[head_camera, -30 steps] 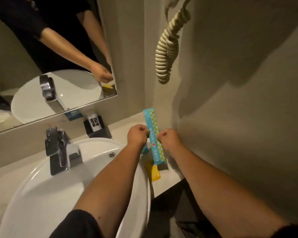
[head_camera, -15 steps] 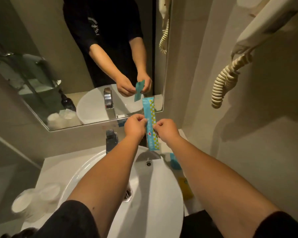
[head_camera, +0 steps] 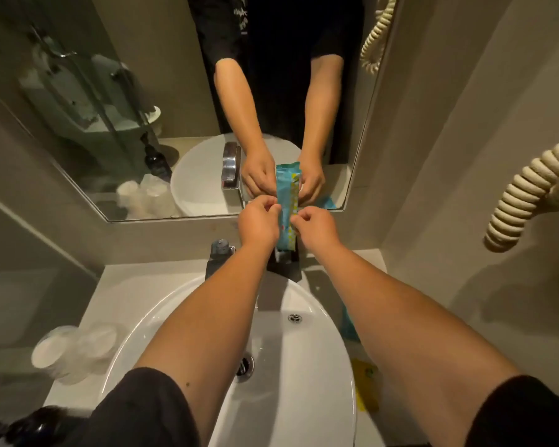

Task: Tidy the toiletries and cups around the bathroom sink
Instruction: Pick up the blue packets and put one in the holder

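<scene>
Right now the packet [head_camera: 288, 221], a slim teal sachet with a dotted yellow stripe, stands upright between the two hands, its long axis running straight up and down, top end toward the mirror [head_camera: 175, 124] and bottom end hanging above the dark holder [head_camera: 284, 262] at the back of the counter [head_camera: 123, 285]. Both hands sit at about the same height on it, near its middle. The left hand [head_camera: 259, 221] pinches its left edge with curled fingertips; the right hand [head_camera: 315, 225] pinches its right edge the same way. Neither is nearer: the packet lies dead centre, just ahead of both sets of knuckles, held in the air well above the sink [head_camera: 207, 317] and in front of the tap [head_camera: 220, 256].

So the coming move, I judge, turns on that upright axis: lowered as it stands, the bottom end would meet the holder directly beneath. A sideways tug from both pinches would instead strain or tear it across.

Other toiletries wait on the counter to the right: a teal item [head_camera: 349, 327] and a yellow sachet [head_camera: 365, 382]. The cups [head_camera: 75, 350] lie at the left of the sink
</scene>
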{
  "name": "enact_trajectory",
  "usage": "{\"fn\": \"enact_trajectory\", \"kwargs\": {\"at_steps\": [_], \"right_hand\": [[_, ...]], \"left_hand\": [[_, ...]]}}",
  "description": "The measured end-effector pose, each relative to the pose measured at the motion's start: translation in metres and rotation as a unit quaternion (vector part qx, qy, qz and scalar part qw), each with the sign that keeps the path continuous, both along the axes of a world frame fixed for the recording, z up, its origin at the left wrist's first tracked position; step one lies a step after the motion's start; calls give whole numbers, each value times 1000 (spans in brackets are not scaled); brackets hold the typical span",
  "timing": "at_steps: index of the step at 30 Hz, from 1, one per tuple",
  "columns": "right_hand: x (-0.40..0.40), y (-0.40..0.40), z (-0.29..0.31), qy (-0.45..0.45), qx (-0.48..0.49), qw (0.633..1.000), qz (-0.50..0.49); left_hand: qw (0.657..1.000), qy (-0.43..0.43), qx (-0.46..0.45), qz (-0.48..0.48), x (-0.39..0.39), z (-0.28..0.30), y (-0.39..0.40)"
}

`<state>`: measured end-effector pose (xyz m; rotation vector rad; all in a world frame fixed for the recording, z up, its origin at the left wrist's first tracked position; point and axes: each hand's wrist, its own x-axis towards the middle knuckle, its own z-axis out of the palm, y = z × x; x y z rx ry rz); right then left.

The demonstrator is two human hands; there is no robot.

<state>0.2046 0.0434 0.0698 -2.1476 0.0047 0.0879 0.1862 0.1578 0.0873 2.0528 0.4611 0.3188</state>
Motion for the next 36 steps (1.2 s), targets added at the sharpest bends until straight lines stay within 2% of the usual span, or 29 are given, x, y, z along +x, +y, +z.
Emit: {"fn": "enact_trajectory", "kwargs": {"at_steps": [11,18,22,36], "right_hand": [[3,1,-50,64,-17,997,42],[4,2,-66,98,-62,993,37],[3,1,-73,102,-88,990,34],[2,-1,-80,87,-78,992,37]], "left_hand": [[997,66,28,23,-11,-46,-1],[994,101,35,29,-14,-69,-1],[992,120,39,26,-11,-80,-1],[992,110,56,36,-12,-85,-3]]}}
